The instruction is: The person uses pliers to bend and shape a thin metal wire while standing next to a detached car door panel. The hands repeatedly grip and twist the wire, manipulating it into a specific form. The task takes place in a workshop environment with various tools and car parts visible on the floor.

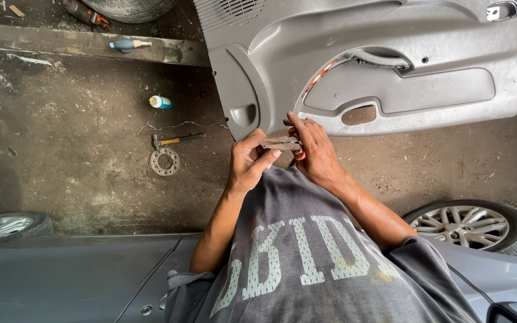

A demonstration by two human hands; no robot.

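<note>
We observe both hands at frame centre: left hand (248, 162) and right hand (315, 152) gripping a small grey-brown metal tool (280, 143). A grey plastic car door panel (390, 66) lies upper right; a hammer (176, 140) centre left.

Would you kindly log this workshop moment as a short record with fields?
setting: dirt floor beside a grey car
left hand: grips a small rusty metal tool
right hand: fingers on the same tool
ahead: grey door panel lying on the floor
floor items: hammer, metal ring, small can
nearby: car wheel to the right
</note>
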